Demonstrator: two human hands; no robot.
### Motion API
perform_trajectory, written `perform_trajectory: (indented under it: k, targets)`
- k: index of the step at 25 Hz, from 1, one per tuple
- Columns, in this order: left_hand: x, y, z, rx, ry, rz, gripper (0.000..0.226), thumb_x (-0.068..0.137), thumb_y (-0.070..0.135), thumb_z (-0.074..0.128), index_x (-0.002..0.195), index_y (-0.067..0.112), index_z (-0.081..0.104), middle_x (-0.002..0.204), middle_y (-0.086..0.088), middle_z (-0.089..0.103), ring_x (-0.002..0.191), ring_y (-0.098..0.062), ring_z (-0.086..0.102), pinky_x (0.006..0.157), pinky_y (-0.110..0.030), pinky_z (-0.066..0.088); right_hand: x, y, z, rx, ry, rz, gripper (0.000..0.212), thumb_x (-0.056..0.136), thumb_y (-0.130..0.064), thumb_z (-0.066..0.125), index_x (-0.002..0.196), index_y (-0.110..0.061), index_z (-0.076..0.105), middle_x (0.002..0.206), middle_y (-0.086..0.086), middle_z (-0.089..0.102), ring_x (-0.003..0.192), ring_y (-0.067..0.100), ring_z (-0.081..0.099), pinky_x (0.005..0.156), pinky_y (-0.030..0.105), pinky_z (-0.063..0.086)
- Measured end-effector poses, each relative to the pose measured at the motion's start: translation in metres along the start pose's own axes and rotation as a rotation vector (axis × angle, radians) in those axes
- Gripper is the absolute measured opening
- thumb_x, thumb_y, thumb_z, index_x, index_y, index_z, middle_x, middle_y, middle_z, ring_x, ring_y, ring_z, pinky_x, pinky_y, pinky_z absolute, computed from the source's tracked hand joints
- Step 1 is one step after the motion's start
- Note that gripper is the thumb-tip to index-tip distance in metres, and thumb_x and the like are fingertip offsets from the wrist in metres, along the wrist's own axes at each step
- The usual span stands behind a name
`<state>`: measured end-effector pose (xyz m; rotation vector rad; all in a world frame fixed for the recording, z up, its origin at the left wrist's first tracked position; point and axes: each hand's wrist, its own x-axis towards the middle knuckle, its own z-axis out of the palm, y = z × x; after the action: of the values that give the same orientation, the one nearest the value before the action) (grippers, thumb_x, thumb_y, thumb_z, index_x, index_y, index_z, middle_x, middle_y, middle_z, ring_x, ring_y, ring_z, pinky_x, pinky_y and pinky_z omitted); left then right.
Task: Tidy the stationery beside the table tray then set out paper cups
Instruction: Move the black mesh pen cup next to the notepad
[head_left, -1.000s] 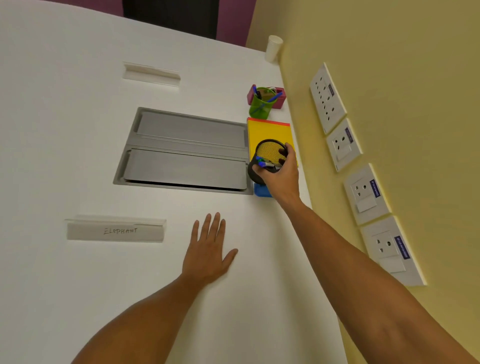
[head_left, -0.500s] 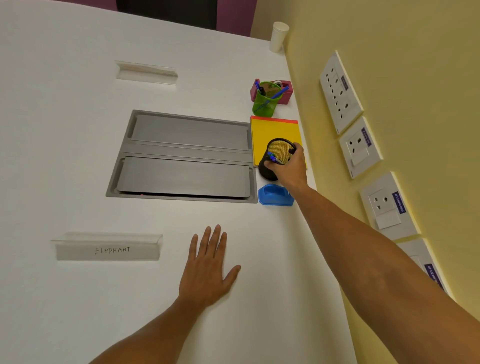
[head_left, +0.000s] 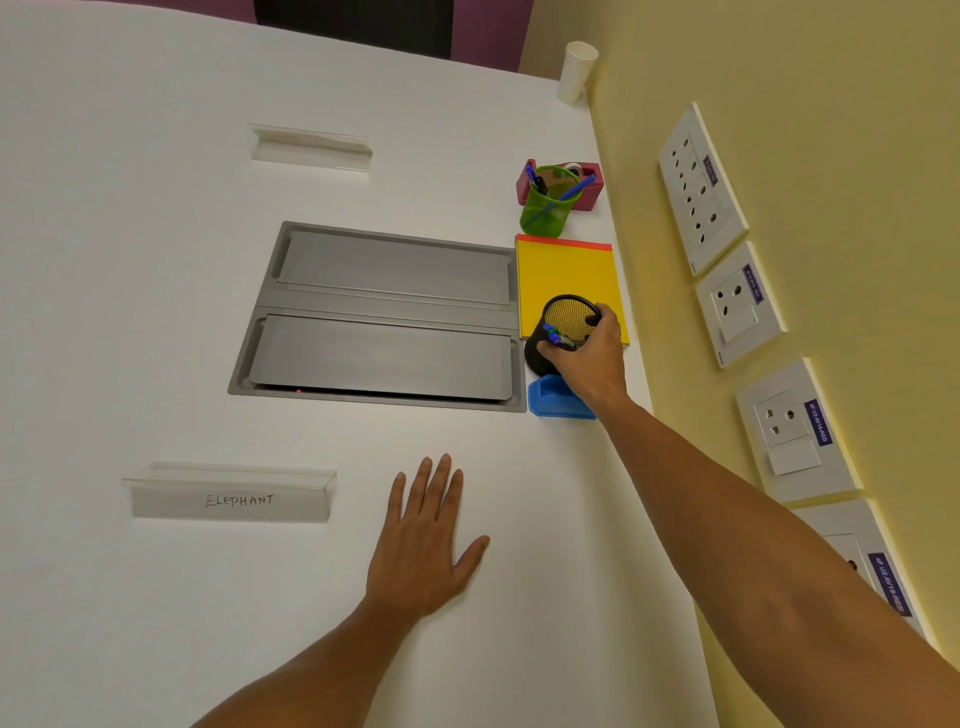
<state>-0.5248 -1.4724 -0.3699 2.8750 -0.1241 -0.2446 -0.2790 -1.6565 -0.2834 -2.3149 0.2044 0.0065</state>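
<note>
My right hand (head_left: 589, 356) grips a black mesh pen cup (head_left: 563, 322) that stands on the near edge of a yellow paper pad (head_left: 563, 270), right of the grey recessed table tray (head_left: 384, 312). A blue pen (head_left: 558, 336) is pinched against the cup's rim under my fingers. A blue plastic holder (head_left: 550, 400) lies just in front of the cup. Farther back stand a green mesh cup (head_left: 548, 202) with blue pens and a pink box (head_left: 589, 189). A stack of white paper cups (head_left: 575, 73) stands at the far corner by the wall. My left hand (head_left: 423, 540) rests flat on the table, fingers spread.
A yellow wall with several white socket plates (head_left: 701, 187) runs close along the table's right edge. A clear name stand reading ELEPHANT (head_left: 231, 493) sits at the near left, another clear stand (head_left: 311, 145) at the far side. The white tabletop (head_left: 130, 312) spreads to the left.
My right hand has kept its hold on the black cup, which stays on the pad's near edge. The view shifted slightly. My left hand has not moved.
</note>
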Motion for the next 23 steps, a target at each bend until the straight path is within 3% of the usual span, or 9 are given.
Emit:
perform_trajectory:
  k: [4,15,23]
  targets:
    - [-0.001,0.0,-0.001,0.012,-0.001,-0.002,0.082,0.096,0.069,0.02,0.158,0.015,0.017,0.167,-0.006,0.004,0.154,-0.025,-0.003,0.122,-0.054,0.014,-0.005,0.002,0.003,-0.009,-0.001,0.0,0.098,0.075,-0.029,0.087,0.151,-0.011,0.028,0.149,0.008,0.039,0.134,0.026,0.044,0.095,0.026,0.046]
    - [-0.001,-0.002,0.0,-0.01,0.002,-0.002,0.081,0.096,0.069,0.022,0.158,0.015,0.019,0.167,-0.006,0.007,0.154,-0.024,-0.002,0.122,-0.054,0.015,-0.009,0.004,0.006,-0.172,0.044,0.038,0.101,0.075,-0.04,0.084,0.153,-0.01,0.027,0.148,0.011,0.041,0.133,0.032,0.044,0.105,0.045,0.048]
    - [0.001,-0.001,0.001,-0.005,-0.004,-0.002,0.082,0.096,0.069,0.02,0.158,0.016,0.016,0.167,-0.006,0.004,0.154,-0.024,-0.004,0.122,-0.054,0.014,-0.016,0.005,0.005,-0.229,0.057,0.095,0.106,0.077,-0.05,0.079,0.156,-0.009,0.02,0.152,0.012,0.036,0.134,0.036,0.041,0.103,0.045,0.044]
